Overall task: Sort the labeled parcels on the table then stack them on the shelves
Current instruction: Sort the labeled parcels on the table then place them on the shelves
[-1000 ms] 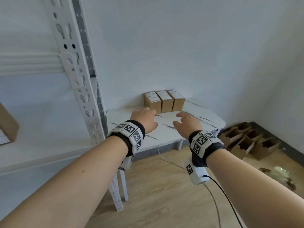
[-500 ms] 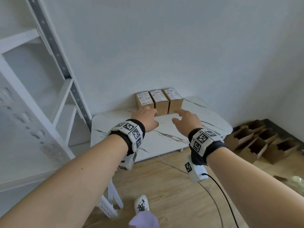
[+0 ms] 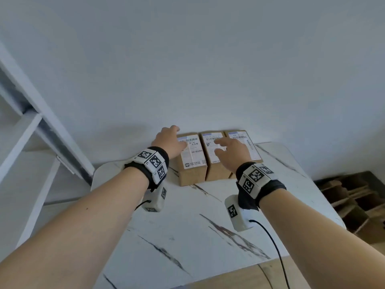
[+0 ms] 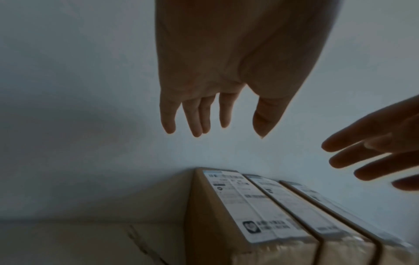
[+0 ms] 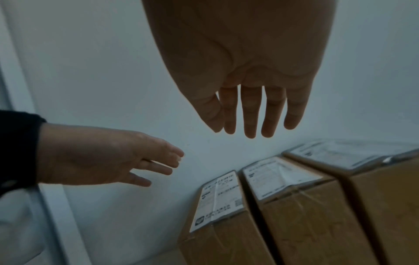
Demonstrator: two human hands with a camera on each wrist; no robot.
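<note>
Both hands, left [image 3: 169,140] and right [image 3: 231,151], hover with fingers spread above three parcels [image 3: 192,157] at the surface's [image 3: 187,226] far edge; shelf frame [image 3: 52,130] beside its left edge.

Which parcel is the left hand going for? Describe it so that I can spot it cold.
On the white marbled table, three brown labeled parcels stand side by side against the back wall. The one meant is the leftmost parcel, nearest the white shelf frame. Only this one has a free outer side, and the open left hand hovers over its far left corner.
</note>
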